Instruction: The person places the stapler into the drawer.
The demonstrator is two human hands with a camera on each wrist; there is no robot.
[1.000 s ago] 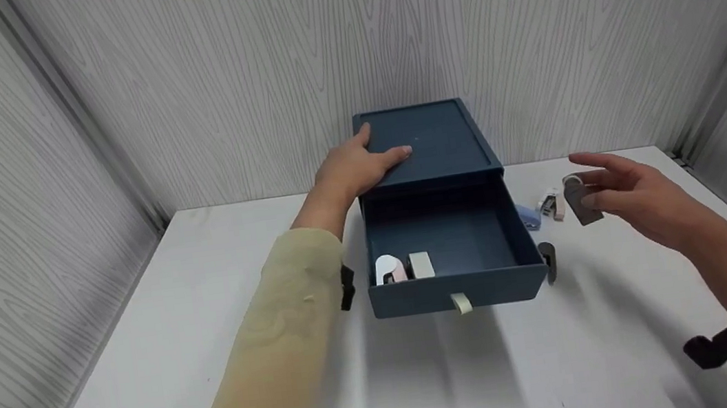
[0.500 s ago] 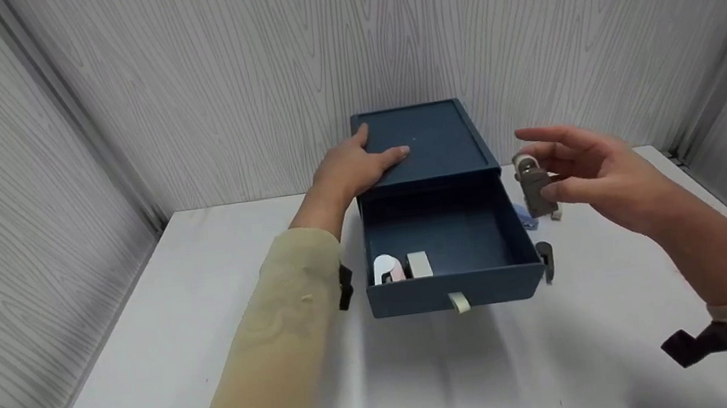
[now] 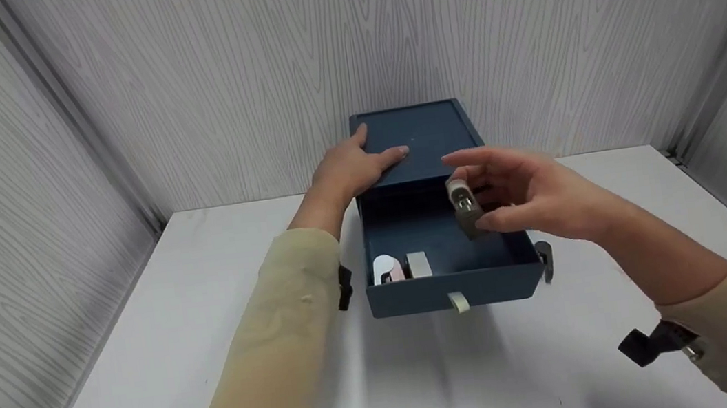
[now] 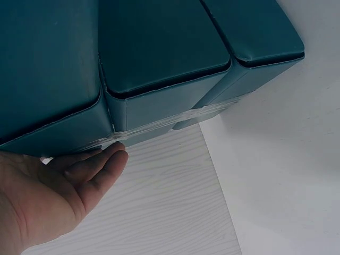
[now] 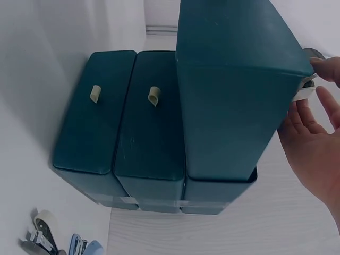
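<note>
The left hand (image 3: 352, 164) is resting flat with relaxed fingers on the blue drawer box (image 3: 422, 141) while the right hand (image 3: 529, 194) is pinching a grey stapler (image 3: 465, 209) over the open drawer (image 3: 451, 269).

grey stapler (image 3: 465, 209) | tilted upright (held) | above open blue drawer (image 3: 457, 289)

White table boxed in by grey walls

Pale wood-grain panels (image 3: 236, 74) rise at the far side, left and right of the white tabletop (image 3: 148, 369); soft light casts faint shadows.
</note>
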